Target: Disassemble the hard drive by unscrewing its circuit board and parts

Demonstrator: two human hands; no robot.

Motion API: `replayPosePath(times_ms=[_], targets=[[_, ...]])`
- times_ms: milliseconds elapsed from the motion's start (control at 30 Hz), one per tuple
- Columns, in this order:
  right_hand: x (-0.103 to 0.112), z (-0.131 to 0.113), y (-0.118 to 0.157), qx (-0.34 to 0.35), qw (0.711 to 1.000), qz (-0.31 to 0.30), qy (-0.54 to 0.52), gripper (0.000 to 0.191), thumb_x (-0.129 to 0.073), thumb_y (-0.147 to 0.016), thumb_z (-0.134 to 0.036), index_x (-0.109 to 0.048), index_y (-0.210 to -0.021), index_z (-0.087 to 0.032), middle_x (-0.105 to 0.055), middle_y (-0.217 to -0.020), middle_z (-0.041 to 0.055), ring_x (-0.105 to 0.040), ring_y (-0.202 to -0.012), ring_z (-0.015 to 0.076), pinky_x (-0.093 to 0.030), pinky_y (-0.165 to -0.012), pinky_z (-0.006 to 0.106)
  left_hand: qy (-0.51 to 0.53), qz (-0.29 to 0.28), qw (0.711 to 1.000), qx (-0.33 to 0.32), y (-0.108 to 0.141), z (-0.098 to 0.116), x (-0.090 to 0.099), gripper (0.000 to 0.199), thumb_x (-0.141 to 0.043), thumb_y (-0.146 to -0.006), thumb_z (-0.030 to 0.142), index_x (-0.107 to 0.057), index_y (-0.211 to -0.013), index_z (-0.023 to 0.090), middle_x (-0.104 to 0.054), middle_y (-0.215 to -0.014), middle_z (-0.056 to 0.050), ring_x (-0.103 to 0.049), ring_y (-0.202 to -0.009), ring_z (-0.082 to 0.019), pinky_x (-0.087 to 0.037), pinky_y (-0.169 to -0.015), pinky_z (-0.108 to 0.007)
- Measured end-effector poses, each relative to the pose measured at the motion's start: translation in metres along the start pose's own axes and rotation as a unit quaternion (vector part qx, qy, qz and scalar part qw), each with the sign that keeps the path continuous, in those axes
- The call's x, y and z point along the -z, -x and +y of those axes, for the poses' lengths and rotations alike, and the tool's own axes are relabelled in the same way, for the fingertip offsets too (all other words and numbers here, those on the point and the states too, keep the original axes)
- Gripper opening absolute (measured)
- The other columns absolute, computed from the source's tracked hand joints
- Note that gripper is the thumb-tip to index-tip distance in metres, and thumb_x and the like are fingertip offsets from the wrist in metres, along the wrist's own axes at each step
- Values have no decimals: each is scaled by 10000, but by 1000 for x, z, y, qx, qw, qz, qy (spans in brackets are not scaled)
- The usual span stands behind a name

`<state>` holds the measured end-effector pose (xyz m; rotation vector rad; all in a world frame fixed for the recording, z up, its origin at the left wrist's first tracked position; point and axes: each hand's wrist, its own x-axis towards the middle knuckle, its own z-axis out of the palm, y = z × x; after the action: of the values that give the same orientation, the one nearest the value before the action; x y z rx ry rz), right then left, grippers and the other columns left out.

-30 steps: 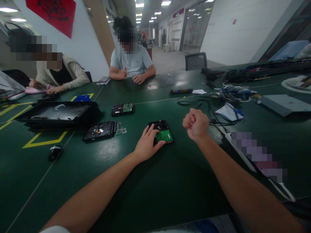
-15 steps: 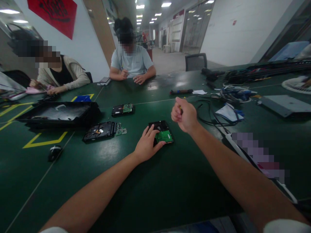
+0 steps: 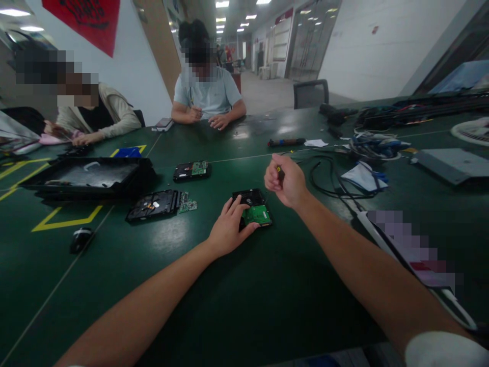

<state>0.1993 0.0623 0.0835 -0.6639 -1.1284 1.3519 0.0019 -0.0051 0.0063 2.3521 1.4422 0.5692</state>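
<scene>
A black hard drive with a green circuit board [image 3: 261, 215] lies flat on the table in front of me. My left hand [image 3: 229, 224] rests over its left side, fingers spread across the top and thumb along the near edge, holding it in place. Up and to the right of the drive, my right hand [image 3: 286, 179] is closed in a fist around a small screwdriver [image 3: 280, 173]. Only a bit of its black-and-yellow handle shows; most of the tool is hidden by the fingers.
Left of the drive lie an opened drive [image 3: 151, 206] with a loose board, another hard drive [image 3: 192, 171], a black tray [image 3: 91, 176] and a mouse [image 3: 81, 239]. Cables [image 3: 324, 186] and a metal box [image 3: 445, 164] are on the right. Two people [image 3: 208, 94] sit across the table.
The camera view has shifted slightly. My right fist has turned a little and shows more of the handle; my left hand stays on the hard drive.
</scene>
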Motion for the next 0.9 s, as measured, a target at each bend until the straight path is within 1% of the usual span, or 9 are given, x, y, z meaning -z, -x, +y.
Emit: replayPosePath(times_ms=[133,233,333,500,667,900], targets=[[1,4,-1,4,1000,-13,1,592,-691,-895,-594,-388,-526,-244,-311,-421,-85,-220,-375,60,-178,-378,216,2,-4,1000,5,0,0,0,583,-641,-996,576,-571,-1432,196,-355,-1749,-189,-207,-1673,-385,-296,-1332,-597],[2,6,-2,3,1000,-4,2,576,-689,-890,-568,-389,-522,-242,-303,-418,-85,-212,-375,59,-171,-379,211,-1,-2,1000,4,-1,0,-1,586,-646,-997,562,-576,-1431,174,-355,-1746,-202,-213,-1670,-392,-285,-1336,-592],[3,7,-3,-5,1000,6,2,583,-693,-884,-578,-377,-527,-242,-294,-420,-88,-214,-374,58,-175,-377,209,-3,-4,1000,0,-1,0,-1,577,-645,-1002,551,-579,-1426,165,-357,-1742,-213,-223,-1668,-393,-285,-1333,-600],[6,12,-4,9,1000,-19,-8,575,-720,-866,-575,-395,-531,-239,-300,-422,-87,-221,-371,55,-172,-372,214,-4,-8,1000,1,-1,0,-1,598,-652,-1002,539,-575,-1440,139,-350,-1740,-233,-226,-1664,-408,-290,-1331,-597],[7,13,-4,14,1000,-24,-4,571,-730,-860,-572,-413,-527,-233,-307,-424,-86,-224,-370,50,-171,-375,215,-4,-4,1000,-3,-1,0,-1,600,-647,-1002,548,-578,-1439,142,-349,-1739,-233,-227,-1661,-419,-291,-1327,-613],[3,9,-2,11,1000,-22,12,602,-700,-902,-609,-395,-541,-236,-305,-424,-85,-234,-375,54,-184,-375,215,-2,0,1000,-7,-1,-1,-1,584,-642,-1003,556,-571,-1433,168,-364,-1737,-218,-234,-1664,-393,-297,-1325,-613]])
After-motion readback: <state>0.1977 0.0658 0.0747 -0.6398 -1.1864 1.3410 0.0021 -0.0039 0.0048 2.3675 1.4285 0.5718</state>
